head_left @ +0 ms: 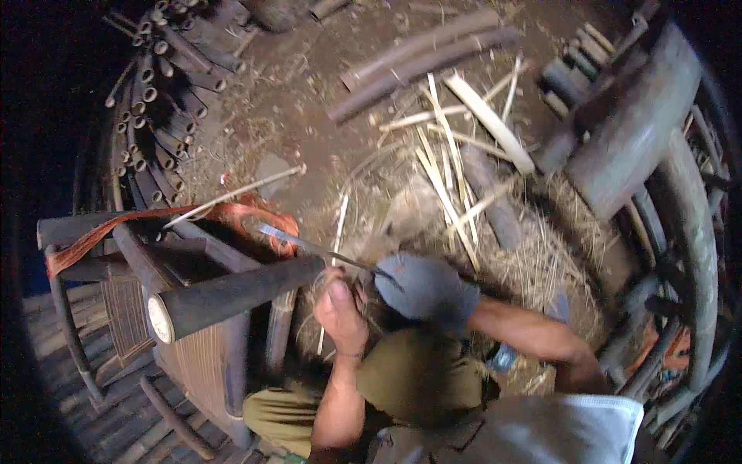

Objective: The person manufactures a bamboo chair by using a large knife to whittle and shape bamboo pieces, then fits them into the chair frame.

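My right hand [427, 288], in a grey glove, is closed round the handle end of a long thin knife [309, 246]. Its blade points left and away, over the end of a dark bamboo pole. Bare and curled, my left hand [342, 313] is just left of the glove, thumb up, under the knife. A thin pale bamboo strip [340, 226] runs upright through the left hand's grip, one end beyond the knife and the other below the fingers. The knife crosses in front of the strip; whether they touch cannot be made out.
To my left stands a dark bamboo frame seat [239, 298] draped with orange cloth [267, 220]. Split pale bamboo pieces [491, 124] and shavings litter the dirt floor ahead. Cut bamboo tubes [147, 116] are stacked far left. Thick dark logs [638, 131] stand at right.
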`<state>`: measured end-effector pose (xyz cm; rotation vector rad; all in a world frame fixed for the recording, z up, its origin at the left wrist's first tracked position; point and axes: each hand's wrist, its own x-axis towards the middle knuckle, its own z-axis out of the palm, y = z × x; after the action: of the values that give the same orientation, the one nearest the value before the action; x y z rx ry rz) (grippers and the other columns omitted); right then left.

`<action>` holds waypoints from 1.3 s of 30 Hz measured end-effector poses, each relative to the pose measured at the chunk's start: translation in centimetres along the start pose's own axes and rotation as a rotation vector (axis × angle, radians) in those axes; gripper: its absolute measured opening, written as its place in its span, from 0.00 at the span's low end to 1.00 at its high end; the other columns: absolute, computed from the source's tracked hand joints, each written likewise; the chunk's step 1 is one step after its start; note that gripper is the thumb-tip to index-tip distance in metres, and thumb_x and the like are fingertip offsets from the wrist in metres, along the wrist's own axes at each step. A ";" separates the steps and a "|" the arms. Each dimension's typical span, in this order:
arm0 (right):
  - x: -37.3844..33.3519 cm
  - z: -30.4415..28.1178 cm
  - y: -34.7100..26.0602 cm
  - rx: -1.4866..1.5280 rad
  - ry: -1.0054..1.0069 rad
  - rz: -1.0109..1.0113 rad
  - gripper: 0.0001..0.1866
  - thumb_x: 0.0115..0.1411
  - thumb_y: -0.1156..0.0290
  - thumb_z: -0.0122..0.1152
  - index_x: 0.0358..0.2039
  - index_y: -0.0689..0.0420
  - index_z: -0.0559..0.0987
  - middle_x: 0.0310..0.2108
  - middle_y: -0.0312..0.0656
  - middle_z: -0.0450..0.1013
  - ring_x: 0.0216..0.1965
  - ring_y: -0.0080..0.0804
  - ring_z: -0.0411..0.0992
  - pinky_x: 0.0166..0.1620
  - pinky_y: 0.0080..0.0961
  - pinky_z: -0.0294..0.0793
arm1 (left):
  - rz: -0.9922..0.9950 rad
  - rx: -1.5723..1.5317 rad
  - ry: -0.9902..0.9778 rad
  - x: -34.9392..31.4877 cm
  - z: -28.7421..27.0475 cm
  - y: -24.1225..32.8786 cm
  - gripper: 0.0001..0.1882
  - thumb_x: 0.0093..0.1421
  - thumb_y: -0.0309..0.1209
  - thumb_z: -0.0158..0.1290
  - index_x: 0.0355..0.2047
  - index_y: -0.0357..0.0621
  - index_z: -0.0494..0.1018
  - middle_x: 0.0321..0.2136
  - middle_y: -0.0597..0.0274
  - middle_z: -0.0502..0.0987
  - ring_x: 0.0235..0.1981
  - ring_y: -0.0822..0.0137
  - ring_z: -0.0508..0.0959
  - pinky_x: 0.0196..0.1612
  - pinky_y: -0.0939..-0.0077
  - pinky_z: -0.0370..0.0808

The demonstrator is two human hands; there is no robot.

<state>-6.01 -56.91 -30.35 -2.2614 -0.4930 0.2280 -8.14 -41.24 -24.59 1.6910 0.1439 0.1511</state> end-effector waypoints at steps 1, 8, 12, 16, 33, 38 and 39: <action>-0.1 0.0 -0.5 0.087 0.044 0.145 0.12 0.62 0.66 0.49 0.28 0.60 0.76 0.27 0.55 0.71 0.32 0.55 0.74 0.37 0.49 0.75 | 0.005 0.011 -0.031 -0.4 -0.4 -0.3 0.27 0.71 0.49 0.43 0.27 0.35 0.69 0.22 0.64 0.69 0.20 0.76 0.66 0.24 0.80 0.61; -1.1 2.3 4.6 0.036 -0.004 0.299 0.15 0.59 0.61 0.55 0.34 0.61 0.76 0.36 0.54 0.77 0.39 0.57 0.75 0.43 0.49 0.74 | -0.081 -0.107 -0.036 0.9 -0.5 0.4 0.24 0.72 0.46 0.43 0.33 0.34 0.72 0.24 0.63 0.74 0.23 0.78 0.68 0.27 0.84 0.63; -2.5 2.2 5.2 0.121 0.029 0.450 0.22 0.61 0.50 0.57 0.40 0.58 0.73 0.30 0.53 0.77 0.33 0.58 0.77 0.40 0.48 0.75 | 0.062 -0.141 -0.150 1.0 -1.1 -0.7 0.26 0.72 0.47 0.44 0.27 0.35 0.70 0.22 0.60 0.73 0.23 0.75 0.69 0.27 0.81 0.65; -2.5 -0.1 1.5 0.201 -0.019 0.359 0.23 0.61 0.47 0.56 0.40 0.56 0.74 0.34 0.54 0.77 0.36 0.56 0.77 0.39 0.47 0.75 | 0.000 -0.149 -0.078 0.0 -0.8 -0.4 0.28 0.71 0.49 0.44 0.25 0.34 0.69 0.21 0.59 0.71 0.22 0.74 0.69 0.27 0.80 0.67; 0.1 1.9 7.0 0.125 -0.078 0.518 0.25 0.63 0.45 0.54 0.38 0.58 0.76 0.28 0.54 0.78 0.31 0.57 0.78 0.33 0.49 0.77 | 0.062 -0.062 -0.084 0.8 -1.7 -0.5 0.32 0.70 0.53 0.43 0.19 0.37 0.66 0.19 0.57 0.70 0.21 0.70 0.70 0.28 0.77 0.66; -0.6 3.3 9.6 0.009 -0.103 0.509 0.27 0.63 0.45 0.53 0.40 0.60 0.74 0.27 0.57 0.78 0.31 0.59 0.78 0.33 0.51 0.77 | -0.037 -0.013 -0.061 -0.2 -2.1 -0.3 0.32 0.70 0.53 0.42 0.19 0.36 0.66 0.18 0.59 0.69 0.21 0.71 0.70 0.27 0.77 0.66; -0.2 2.1 8.5 0.031 -0.101 0.470 0.27 0.63 0.45 0.53 0.40 0.60 0.75 0.27 0.57 0.78 0.32 0.59 0.78 0.35 0.50 0.76 | -0.039 -0.018 -0.035 0.3 -1.7 -0.5 0.32 0.70 0.53 0.42 0.19 0.37 0.66 0.18 0.59 0.69 0.21 0.71 0.69 0.27 0.77 0.66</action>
<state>-4.46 -60.78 -38.06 -2.3149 0.0005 0.5839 -8.19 -39.46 -24.85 1.6707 0.1484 0.0930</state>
